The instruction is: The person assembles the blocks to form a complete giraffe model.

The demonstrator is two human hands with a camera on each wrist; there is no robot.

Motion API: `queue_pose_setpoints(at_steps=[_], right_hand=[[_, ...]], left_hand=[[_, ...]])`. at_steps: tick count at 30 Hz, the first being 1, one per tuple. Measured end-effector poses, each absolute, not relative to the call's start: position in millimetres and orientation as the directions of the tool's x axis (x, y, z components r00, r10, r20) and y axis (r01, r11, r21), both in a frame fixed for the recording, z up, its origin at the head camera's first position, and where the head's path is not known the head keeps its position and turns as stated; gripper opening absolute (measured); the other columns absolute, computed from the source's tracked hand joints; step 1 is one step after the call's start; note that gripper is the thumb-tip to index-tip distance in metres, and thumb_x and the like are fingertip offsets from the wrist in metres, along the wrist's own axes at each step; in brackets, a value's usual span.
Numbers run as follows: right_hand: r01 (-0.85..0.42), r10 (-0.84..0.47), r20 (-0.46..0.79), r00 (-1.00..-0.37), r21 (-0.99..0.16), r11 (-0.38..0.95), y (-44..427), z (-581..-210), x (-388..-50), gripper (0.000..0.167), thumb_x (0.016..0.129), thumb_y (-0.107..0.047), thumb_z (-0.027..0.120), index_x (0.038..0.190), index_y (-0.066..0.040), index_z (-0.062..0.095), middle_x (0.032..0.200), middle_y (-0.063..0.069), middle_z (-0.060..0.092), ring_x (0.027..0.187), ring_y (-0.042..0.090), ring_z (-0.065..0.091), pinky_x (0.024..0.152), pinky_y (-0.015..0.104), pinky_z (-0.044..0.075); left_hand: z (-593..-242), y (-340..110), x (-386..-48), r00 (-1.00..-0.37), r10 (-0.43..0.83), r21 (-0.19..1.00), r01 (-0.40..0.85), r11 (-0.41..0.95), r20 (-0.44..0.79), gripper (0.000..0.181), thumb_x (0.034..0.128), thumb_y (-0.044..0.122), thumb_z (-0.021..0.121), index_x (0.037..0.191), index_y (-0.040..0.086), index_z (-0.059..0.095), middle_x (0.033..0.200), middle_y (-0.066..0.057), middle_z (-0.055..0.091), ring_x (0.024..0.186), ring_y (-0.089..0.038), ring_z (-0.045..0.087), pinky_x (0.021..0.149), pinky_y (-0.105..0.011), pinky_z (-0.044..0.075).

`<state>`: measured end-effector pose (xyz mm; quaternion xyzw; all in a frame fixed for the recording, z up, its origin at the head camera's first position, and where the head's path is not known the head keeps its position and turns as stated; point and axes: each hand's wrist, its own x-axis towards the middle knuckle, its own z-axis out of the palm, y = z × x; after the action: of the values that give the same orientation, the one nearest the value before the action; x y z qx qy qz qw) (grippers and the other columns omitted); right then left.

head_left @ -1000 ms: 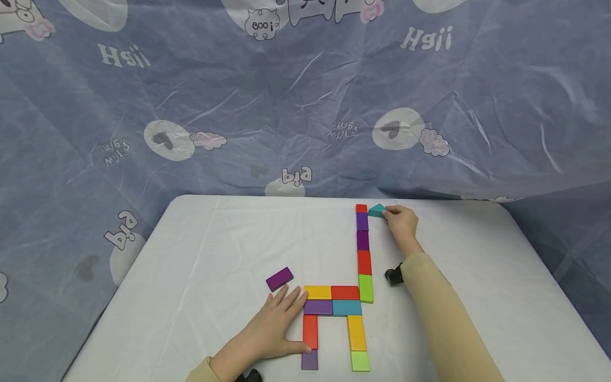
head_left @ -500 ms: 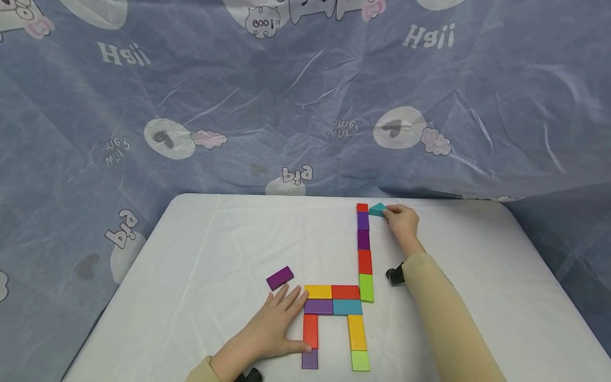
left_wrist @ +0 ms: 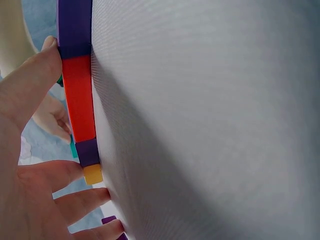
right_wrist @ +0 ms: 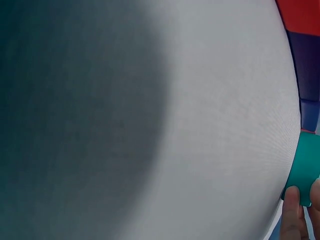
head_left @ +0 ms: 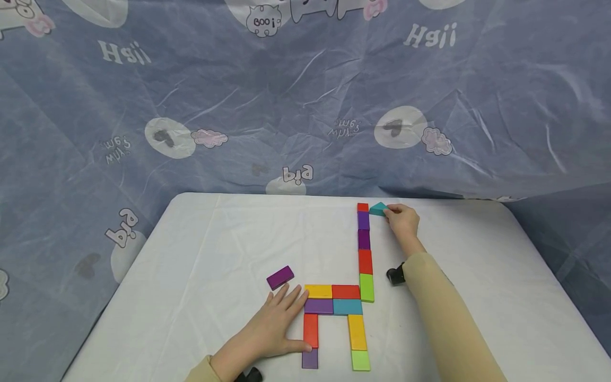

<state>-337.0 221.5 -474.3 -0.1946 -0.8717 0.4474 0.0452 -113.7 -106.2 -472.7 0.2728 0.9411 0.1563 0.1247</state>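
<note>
Near the top of a column of coloured blocks, my right hand pinches a teal triangular block by its right side. That block lies beside the small red block at the column's far end; in the right wrist view the teal block appears against the column's end. My left hand lies with spread fingers along the left of the block figure. Its thumb touches where the red block meets the purple block, and its index fingertip is at the yellow block.
A loose purple block lies just beyond the left fingertips. A lime block forms the column's base, joining the red block. Right legs are a yellow block and light-green block. The white table meets a blue printed curtain.
Both hands stay in place, the right one still pinching the teal block. Only a very slight shift of the whole head view shows.
</note>
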Motion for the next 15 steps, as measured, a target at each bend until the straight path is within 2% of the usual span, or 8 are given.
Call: queue_pose_setpoints(at_steps=[12,15], right_hand=[[0.306,0.361,-0.121,-0.925,-0.800,0.517,221.0,-475.0,-336.5,0.037,0.099,-0.020,0.059,0.131,-0.003,0.062,0.124,0.019,0.064,0.103,0.026,0.065,0.088,0.033,0.056],[0.270,0.350,-0.069,-0.934,-0.776,0.570,219.9,-474.2,-336.1,0.040,0.099,-0.022,0.058,0.134,-0.003,0.060,0.130,0.020,0.061,0.114,0.032,0.059,0.099,0.041,0.051]], left_hand=[[-474.0,-106.4,-113.7,-0.823,0.545,0.373,0.461,0.805,-0.161,0.102,0.0779,0.069,0.067,0.156,0.015,0.030,0.161,-0.010,0.031,0.148,-0.041,0.024,0.111,-0.066,0.031],[-474.4,-106.6,-114.1,-0.823,0.543,0.376,0.457,0.806,-0.165,0.102,0.0781,0.069,0.068,0.156,0.015,0.030,0.161,-0.010,0.031,0.148,-0.041,0.024,0.111,-0.065,0.030]])
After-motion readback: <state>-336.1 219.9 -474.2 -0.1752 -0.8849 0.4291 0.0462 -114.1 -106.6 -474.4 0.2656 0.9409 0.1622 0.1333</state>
